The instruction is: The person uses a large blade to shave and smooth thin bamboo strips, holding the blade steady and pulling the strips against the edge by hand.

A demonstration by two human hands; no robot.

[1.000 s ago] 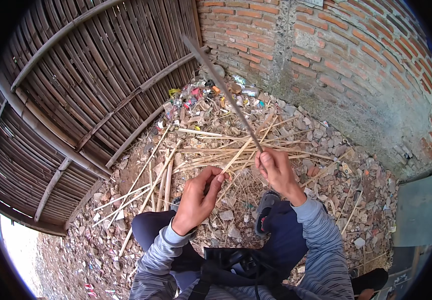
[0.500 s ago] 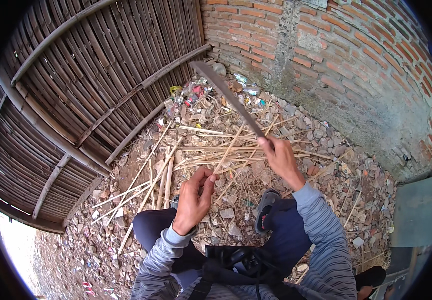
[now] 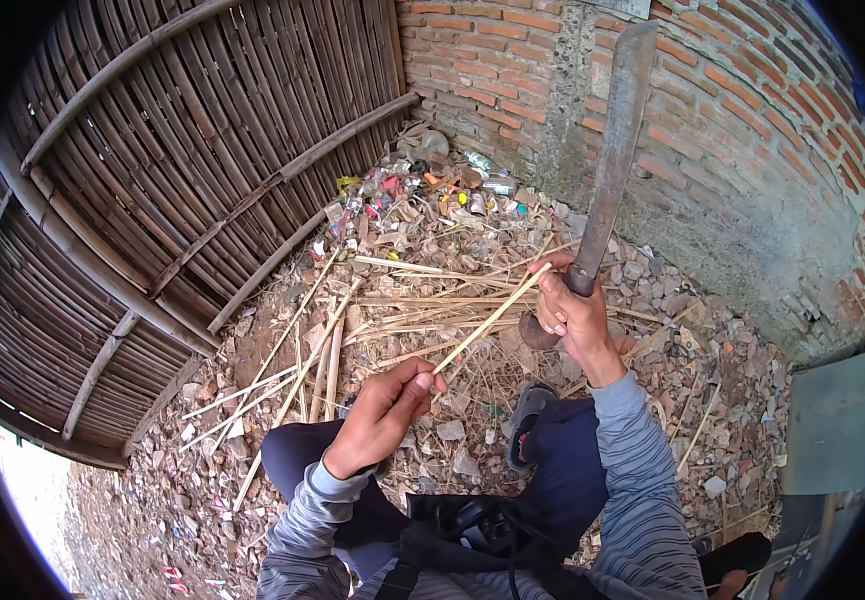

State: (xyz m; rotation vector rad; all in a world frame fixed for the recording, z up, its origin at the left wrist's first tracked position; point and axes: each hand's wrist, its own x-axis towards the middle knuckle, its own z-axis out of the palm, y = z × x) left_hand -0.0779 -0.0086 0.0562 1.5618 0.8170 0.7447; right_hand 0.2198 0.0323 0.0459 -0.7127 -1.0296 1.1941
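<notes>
My left hand (image 3: 379, 412) pinches the near end of a thin, pale bamboo strip (image 3: 490, 322), which slants up to the right. My right hand (image 3: 577, 315) is closed round the handle of a machete (image 3: 614, 160). Its long, dark, worn blade points up and away, in front of the brick wall. The strip's far end reaches the fingers of my right hand, which seem to touch it. Beneath both hands, several more bamboo strips (image 3: 422, 308) lie crossed over one another on the stony ground. Thicker split pieces (image 3: 335, 360) lie beside my left knee.
A dark bamboo-slat wall (image 3: 222, 150) rises on the left, and a brick wall (image 3: 492, 70) at the back and right. Litter (image 3: 422, 190) is heaped in their corner. Rubble (image 3: 722, 400) covers the ground. At the right stands a grey panel (image 3: 837, 425); a person's hand (image 3: 730, 583) shows below it.
The machete has swung from pointing up-left to nearly upright at the right. My right hand has turned and moved slightly right, its fingers now at the strip's far end.
</notes>
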